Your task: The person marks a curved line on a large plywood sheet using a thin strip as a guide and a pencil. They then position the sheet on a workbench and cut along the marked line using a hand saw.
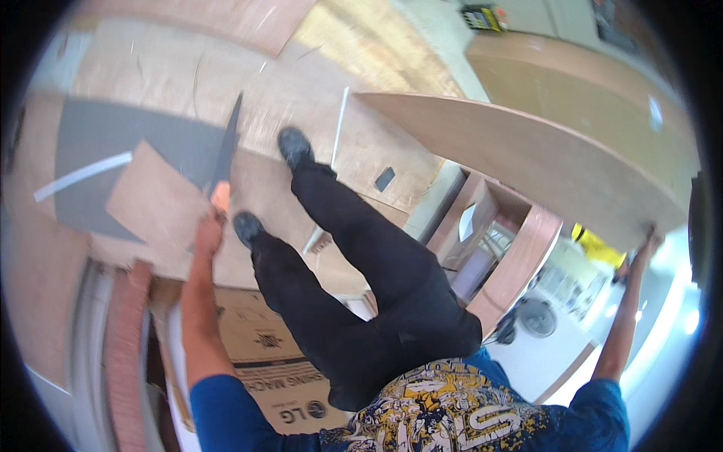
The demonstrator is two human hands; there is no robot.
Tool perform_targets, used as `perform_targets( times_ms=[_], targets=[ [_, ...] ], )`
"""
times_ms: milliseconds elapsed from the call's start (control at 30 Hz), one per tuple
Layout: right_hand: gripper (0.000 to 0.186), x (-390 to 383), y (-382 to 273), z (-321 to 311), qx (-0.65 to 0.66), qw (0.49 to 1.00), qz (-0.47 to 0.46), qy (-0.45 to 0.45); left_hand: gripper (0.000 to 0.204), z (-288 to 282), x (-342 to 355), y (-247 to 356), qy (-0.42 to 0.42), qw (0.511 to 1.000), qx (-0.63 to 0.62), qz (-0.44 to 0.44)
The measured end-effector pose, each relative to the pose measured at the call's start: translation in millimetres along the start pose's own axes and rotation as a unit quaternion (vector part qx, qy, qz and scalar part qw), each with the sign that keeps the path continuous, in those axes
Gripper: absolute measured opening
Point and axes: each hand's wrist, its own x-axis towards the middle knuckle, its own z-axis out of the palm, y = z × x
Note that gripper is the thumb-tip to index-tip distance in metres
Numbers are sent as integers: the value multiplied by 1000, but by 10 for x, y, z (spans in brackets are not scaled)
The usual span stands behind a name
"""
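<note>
My left hand is closed around the orange handle of a handsaw. The dark blade points away from me, over plywood lying on the floor. Just left of the handle is a loose square piece of plywood, resting partly on a grey sheet. Out to the right, my right hand grips the near end of a long plywood panel. The panel stands on edge and stretches away toward the middle of the floor. My fingers there are small and partly hidden at its edge.
My feet in dark shoes stand on plywood sheets. Thin white strips lie about. An open wooden box frame stands at right, near a round fan. Cardboard and curved boards are at lower left.
</note>
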Motion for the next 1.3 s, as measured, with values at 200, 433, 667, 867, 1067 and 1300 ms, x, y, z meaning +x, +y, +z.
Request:
perform_targets(
  times_ms=[200,433,667,867,1067,1300],
  targets=[
    [51,-1187,-597,-42,-3,992,-63,105,46,-1161,-1121,2037,89,990,14,106],
    [66,-2854,-1390,-610,-68,983,-27,169,63,-2573,-2293,3058,58,974,-213,42],
    [65,-3460,-1563,-877,17,996,41,82,45,-3348,-3238,4269,-82,955,-268,98],
    [57,-3788,-1380,-1058,81,990,48,104,46,-2754,-3646,6023,-29,938,-200,281],
    [51,-3680,-1232,-826,133,979,6,153,54,-2691,-3352,6999,4,913,-31,407],
    [44,-3657,-1073,-860,139,975,-8,175,48,-2793,-3224,7333,53,848,145,507]
  ],
)
